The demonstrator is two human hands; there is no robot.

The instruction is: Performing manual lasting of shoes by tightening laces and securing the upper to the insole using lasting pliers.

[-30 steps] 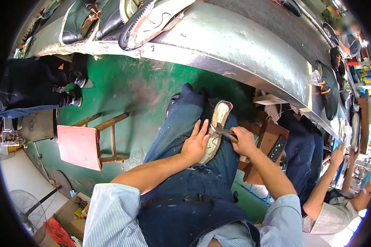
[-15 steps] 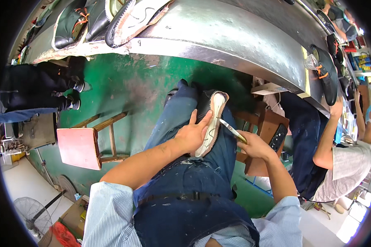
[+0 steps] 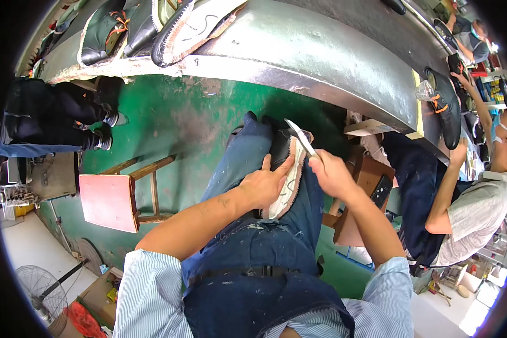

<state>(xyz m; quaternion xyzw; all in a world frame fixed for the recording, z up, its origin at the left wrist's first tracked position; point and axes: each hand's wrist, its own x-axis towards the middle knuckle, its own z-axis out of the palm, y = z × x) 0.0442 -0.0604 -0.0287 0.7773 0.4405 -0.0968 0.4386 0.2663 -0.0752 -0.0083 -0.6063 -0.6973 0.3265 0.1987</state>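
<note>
A black shoe [image 3: 290, 186] lies sole up across my lap, its pale bottom ringed by a stitched, ragged edge. My left hand [image 3: 263, 187] grips it from the left side, index finger and thumb spread along the sole. In my right hand [image 3: 331, 173] is a knife [image 3: 299, 136] with a long pale blade. The blade slants up and left over the toe end of the shoe; whether it touches the sole I cannot tell. Most of its handle is hidden by my fingers.
A metal-topped bench [image 3: 298, 50] runs ahead, with unfinished shoes [image 3: 194, 28] at left and a black shoe with orange laces [image 3: 446, 107] at right. A pink-topped stool [image 3: 108, 203] stands left. A co-worker [image 3: 473, 208] sits close on the right. A fan [image 3: 39, 293] is lower left.
My right hand has moved up and slightly left with the knife, whose blade now lies over the toe end. My left hand stays on the shoe, which has tilted slightly.
</note>
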